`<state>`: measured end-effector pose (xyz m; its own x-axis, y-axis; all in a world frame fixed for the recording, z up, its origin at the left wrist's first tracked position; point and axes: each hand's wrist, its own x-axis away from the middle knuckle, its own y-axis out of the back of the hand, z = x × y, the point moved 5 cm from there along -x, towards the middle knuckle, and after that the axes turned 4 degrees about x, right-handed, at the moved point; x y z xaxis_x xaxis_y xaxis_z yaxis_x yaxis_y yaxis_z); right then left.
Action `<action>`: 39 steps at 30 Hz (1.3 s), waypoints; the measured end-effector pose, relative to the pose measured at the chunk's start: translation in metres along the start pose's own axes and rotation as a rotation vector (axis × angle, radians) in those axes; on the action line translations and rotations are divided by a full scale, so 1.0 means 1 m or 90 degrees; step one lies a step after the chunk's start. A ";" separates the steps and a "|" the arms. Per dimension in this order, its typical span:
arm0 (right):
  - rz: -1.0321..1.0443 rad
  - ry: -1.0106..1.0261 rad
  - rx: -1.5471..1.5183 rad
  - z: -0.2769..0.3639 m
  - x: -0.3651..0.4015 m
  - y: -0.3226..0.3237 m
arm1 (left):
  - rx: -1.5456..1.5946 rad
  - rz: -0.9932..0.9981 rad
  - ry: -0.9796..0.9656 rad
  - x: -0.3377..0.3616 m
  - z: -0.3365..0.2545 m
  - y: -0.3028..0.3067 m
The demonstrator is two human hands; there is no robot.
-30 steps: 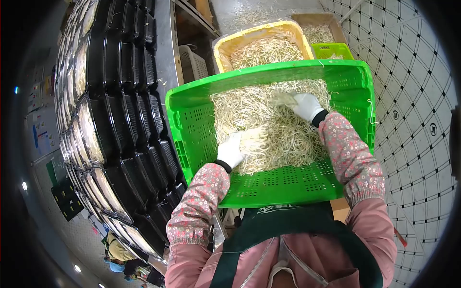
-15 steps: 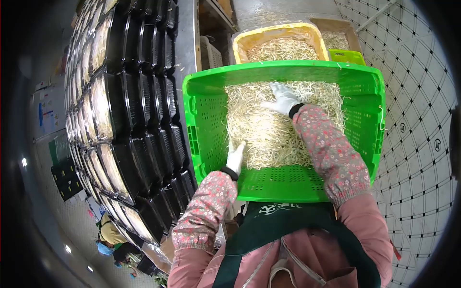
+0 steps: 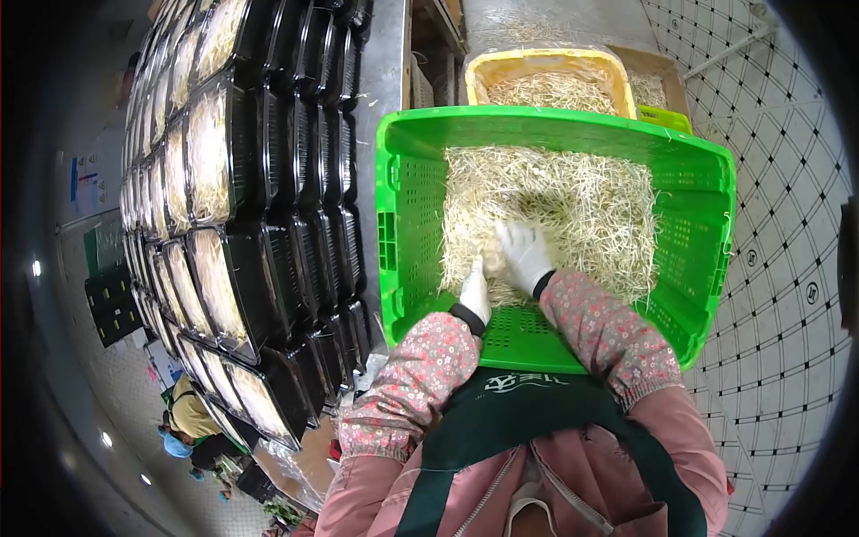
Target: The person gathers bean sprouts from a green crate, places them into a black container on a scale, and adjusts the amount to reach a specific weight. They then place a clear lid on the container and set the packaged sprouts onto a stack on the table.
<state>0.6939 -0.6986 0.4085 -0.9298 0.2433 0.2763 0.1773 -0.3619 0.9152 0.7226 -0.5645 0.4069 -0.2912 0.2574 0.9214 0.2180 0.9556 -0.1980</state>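
Note:
A large green crate [image 3: 407,242] stands right in front of me, with a thick layer of pale bean sprouts [image 3: 608,215] in it. White gloves cover both hands. My left hand [image 3: 475,291] is at the near left edge of the sprouts, thumb pointing up, its other fingers hidden. Close beside it on the right, my right hand [image 3: 524,251] lies on the sprouts, fingers pointing away from me and blurred by motion. Between the two hands is a small bunch of sprouts. A darker hollow shows in the sprouts beyond my right hand.
Stacked black trays [image 3: 295,161] of sprouts rise on the left. Behind the crate are a yellow tub [image 3: 624,85] of sprouts, a cardboard box [image 3: 677,89] and a lime-green container [image 3: 667,118]. A person in a blue cap [image 3: 176,445] is at the lower left.
My right hand has come back from the far part of the sprouts to beside my left hand. A hollow now shows in the sprouts. The view has shifted, moving the crate slightly right.

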 end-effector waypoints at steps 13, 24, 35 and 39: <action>0.017 -0.006 0.024 -0.015 -0.010 0.023 | -0.190 0.313 -0.249 0.167 -0.048 0.005; 0.092 -0.088 -0.127 -0.036 0.000 0.061 | -0.027 0.209 -0.414 0.239 -0.014 0.073; -0.032 0.029 -0.489 -0.077 0.047 0.078 | 0.031 -0.955 -0.804 0.338 0.114 0.275; -0.078 0.078 -0.599 -0.068 0.045 0.107 | 0.129 -1.039 -0.638 0.318 0.174 0.349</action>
<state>0.6491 -0.7879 0.4990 -0.9615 0.2509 0.1123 -0.2060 -0.9281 0.3102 0.5438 -0.1241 0.5730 -0.4351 -0.8629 -0.2570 -0.8514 0.3015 0.4293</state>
